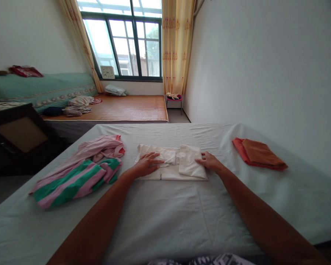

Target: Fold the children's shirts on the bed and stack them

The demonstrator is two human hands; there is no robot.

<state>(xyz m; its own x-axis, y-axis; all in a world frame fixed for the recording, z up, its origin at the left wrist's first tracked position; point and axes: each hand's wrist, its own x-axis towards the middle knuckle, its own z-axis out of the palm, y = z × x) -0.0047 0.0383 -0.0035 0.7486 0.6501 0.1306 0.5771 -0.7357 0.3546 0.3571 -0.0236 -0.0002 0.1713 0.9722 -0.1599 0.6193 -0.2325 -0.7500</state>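
Observation:
A white T-shirt (169,172) with a small dark print lies partly folded on the white-sheeted surface (165,221) in front of me. Its right end is turned inward as a flat panel. My left hand (148,164) rests on the shirt's left part, fingers stretched out and lying flat. At the opposite end, my right hand (209,162) grips the edge of the turned-in panel, the thumb side on top; some of its fingertips are hidden by the cloth.
Left of the shirt lie a pink garment (74,160) and a green-and-pink striped one (77,182). A folded orange-brown garment (257,152) sits to the right, near the wall (264,66). Beyond are a mat-covered bed (132,106), a small stool (174,98) and a dark cabinet (19,136).

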